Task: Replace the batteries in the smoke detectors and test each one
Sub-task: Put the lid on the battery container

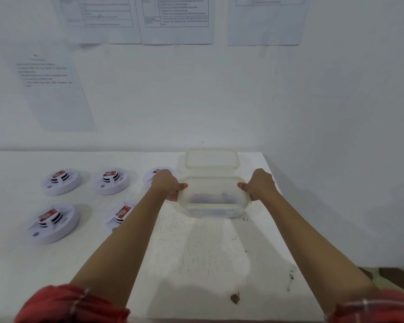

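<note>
A person's two arms, seen from a camera worn on their own head. Both wear red fabric: the left sleeve (72,304) and the right sleeve (371,308) are bunched in soft folds near the elbows, crossed by thin pale lines like a check pattern. Beyond the sleeves the forearms are bare down to the left hand (167,184) and right hand (260,184). Both thumbnails show an orange tint, like polish.

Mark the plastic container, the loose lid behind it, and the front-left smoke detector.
plastic container (211,194): head view, translucent front wall.
loose lid (211,158): head view, centre panel.
front-left smoke detector (54,223): head view, raised centre.
</note>
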A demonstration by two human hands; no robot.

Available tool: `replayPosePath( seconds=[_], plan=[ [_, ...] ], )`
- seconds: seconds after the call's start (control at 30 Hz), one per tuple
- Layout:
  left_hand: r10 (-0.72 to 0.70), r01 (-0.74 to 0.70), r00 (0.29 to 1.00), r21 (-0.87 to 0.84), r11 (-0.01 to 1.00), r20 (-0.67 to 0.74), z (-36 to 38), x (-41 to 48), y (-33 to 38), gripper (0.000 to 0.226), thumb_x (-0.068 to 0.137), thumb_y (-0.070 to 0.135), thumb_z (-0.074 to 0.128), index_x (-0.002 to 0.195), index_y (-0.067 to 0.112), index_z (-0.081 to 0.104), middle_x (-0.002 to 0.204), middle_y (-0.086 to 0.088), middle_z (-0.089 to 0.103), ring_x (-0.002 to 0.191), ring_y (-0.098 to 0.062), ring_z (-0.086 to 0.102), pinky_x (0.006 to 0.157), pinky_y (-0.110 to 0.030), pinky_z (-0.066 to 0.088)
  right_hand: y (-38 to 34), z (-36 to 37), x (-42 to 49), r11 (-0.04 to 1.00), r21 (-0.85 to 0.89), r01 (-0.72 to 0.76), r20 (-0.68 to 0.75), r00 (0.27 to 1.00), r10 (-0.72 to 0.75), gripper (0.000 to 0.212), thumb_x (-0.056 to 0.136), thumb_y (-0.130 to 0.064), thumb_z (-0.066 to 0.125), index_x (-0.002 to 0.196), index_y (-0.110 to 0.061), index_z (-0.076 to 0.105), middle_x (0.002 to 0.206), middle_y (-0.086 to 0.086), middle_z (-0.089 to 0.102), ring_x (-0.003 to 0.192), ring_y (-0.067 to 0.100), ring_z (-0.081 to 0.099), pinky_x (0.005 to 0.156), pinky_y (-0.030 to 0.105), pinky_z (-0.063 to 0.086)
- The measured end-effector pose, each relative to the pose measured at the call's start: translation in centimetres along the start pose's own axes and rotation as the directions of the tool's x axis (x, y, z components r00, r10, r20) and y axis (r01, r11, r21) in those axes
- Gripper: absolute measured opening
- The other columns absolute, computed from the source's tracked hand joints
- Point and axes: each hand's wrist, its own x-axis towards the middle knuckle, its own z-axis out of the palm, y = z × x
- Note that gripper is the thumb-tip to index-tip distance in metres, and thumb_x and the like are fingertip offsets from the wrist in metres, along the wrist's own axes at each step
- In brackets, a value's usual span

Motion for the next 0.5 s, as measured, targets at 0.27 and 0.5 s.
replayPosePath(
  seconds=[0.27,0.5],
  plan=[
    [-0.103,0.131,0.990,-0.343,0.930,0.097,0.3,-1.6,0.5,0.020,0.089,0.002,0.058,0.105,-0.008,0.052,0.105,-0.022,0.062,0.100,-0.035,0.061,0.075,-0.038,0.051,-0.3,1.1,0.5,1.000,0.019,-0.013,0.009,1.000,0.013,0.014,0.084,-0.011,0.056,0.093,0.000,0.056,0.090,0.014,0.061,0.089,0.033,0.066,0.060,0.027,0.044],
    [0.326,-0.318,0.945,0.230,0.920,0.005,1.3,-1.8,1.0,0.046,0.087,0.027,0.063,0.127,0.008,0.050,0.132,-0.006,0.050,0.124,-0.022,0.046,0.102,-0.030,0.035,-1.8,0.1,0.4,0.959,-0.211,0.188,0.083,0.981,-0.174,0.034,0.091,-0.010,0.050,0.124,-0.006,0.047,0.132,0.012,0.050,0.117,0.029,0.052,0.087,0.031,0.043]
  ],
)
